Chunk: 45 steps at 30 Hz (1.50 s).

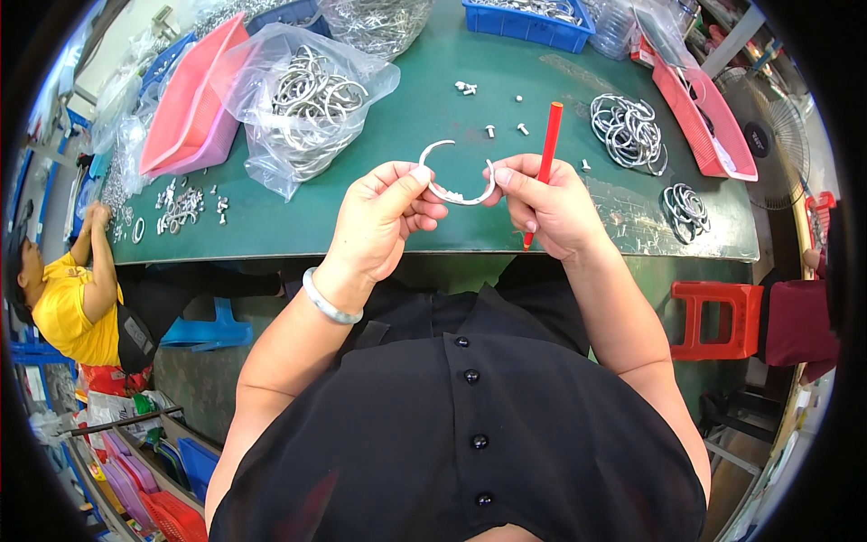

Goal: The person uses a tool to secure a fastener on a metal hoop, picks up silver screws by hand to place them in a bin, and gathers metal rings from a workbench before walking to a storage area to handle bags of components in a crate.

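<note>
A C-shaped silver metal ring (467, 200) is held up between my hands just above the table's near edge, its gap facing up. Thumb and fingers of my left hand (384, 217) pinch its left side. My right hand (555, 208) pinches the right end and also keeps a slim red pencil (550, 135) upright between its fingers. Small pale bits sit along the ring's lower curve, too small to name. Beyond my hands, a few small metal screws (490, 132) lie scattered on the green table (424, 99).
A plastic bag of silver rings (312, 99) stands left, beside pink baskets (194, 99). Ring piles (628, 134) lie right, near another pink basket (704, 117). A blue tray (533, 23) sits at the back. A co-worker in yellow (77, 303) handles small parts at the left.
</note>
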{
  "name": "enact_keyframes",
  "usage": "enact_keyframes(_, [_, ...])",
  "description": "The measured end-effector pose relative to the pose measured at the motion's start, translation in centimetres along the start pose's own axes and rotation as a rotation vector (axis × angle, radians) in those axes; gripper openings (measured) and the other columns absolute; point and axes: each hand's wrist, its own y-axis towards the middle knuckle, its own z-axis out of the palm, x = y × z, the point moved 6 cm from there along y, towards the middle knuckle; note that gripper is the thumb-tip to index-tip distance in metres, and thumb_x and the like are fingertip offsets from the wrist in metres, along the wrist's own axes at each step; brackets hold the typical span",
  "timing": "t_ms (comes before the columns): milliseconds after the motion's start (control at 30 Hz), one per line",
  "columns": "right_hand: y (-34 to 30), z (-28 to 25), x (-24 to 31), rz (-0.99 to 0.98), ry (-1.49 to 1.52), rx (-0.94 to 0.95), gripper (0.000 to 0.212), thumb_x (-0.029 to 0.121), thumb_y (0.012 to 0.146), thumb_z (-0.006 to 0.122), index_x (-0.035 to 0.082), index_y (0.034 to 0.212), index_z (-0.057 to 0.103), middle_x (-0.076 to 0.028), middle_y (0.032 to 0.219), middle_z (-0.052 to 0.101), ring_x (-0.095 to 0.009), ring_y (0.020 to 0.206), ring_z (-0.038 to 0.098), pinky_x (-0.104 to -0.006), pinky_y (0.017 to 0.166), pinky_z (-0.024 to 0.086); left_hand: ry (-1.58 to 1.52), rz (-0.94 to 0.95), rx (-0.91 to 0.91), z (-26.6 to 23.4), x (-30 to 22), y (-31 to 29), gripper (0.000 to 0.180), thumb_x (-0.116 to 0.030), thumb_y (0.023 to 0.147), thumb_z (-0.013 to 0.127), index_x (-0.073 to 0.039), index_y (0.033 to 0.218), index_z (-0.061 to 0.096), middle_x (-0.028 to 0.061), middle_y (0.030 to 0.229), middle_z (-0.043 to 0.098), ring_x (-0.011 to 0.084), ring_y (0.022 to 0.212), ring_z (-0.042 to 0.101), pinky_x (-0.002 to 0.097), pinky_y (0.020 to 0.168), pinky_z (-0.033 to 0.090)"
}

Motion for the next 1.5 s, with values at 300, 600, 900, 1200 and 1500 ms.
enact_keyframes(300, [0.0,-0.2,-0.1,-0.006,0.006,0.009,0.015,0.010,0.080,0.058,-0.003,0.087,0.059,-0.009,0.072,0.061,-0.003,0.041,0.038,-0.0168,0.038,0.029,0.056,0.059,-0.004,0.3,-0.4,-0.2,0.013,-0.014,0.086,0.052,-0.002,0.087,0.055,0.0063,0.074,0.059,0.0115,0.062,0.057,0.0220,0.055,0.045])
enact_keyframes(600, [-0.1,-0.1,-0.1,-0.001,0.000,0.010,0.016,0.010,0.080,0.059,-0.004,0.089,0.059,-0.009,0.072,0.060,-0.003,0.042,0.037,-0.0166,0.038,0.028,0.044,0.044,-0.008,0.2,-0.3,-0.2,0.013,-0.015,0.086,0.052,-0.002,0.087,0.055,0.0060,0.075,0.059,0.0115,0.062,0.057,0.0220,0.056,0.045])
enact_keyframes(900, [-0.4,-0.1,0.6,-0.071,-0.031,0.005,0.016,0.007,0.079,0.059,-0.004,0.091,0.058,-0.008,0.073,0.060,-0.004,0.047,0.043,-0.0174,0.043,0.035,0.014,0.027,0.039,0.2,0.1,-0.1,0.015,-0.016,0.087,0.052,-0.002,0.091,0.055,0.0072,0.078,0.060,0.0128,0.066,0.059,0.0231,0.059,0.048])
enact_keyframes(1200, [-2.6,3.4,2.5,-0.557,-0.359,0.002,0.011,0.002,0.074,0.064,0.001,0.083,0.059,-0.005,0.076,0.060,-0.009,0.068,0.056,-0.0224,0.061,0.046,-0.184,-0.021,0.174,0.5,1.8,0.7,0.018,-0.017,0.088,0.049,-0.002,0.097,0.055,0.0087,0.085,0.062,0.0120,0.071,0.060,0.0229,0.065,0.050])
enact_keyframes(1500, [-3.9,4.8,3.8,-0.717,-0.718,-0.068,0.016,0.005,0.067,0.070,0.002,0.077,0.058,-0.006,0.068,0.057,-0.014,0.052,0.052,-0.0256,0.046,0.041,-0.197,0.011,0.205,0.2,2.0,0.7,0.018,-0.016,0.088,0.049,-0.002,0.098,0.055,0.0085,0.086,0.061,0.0118,0.072,0.060,0.0235,0.066,0.050])
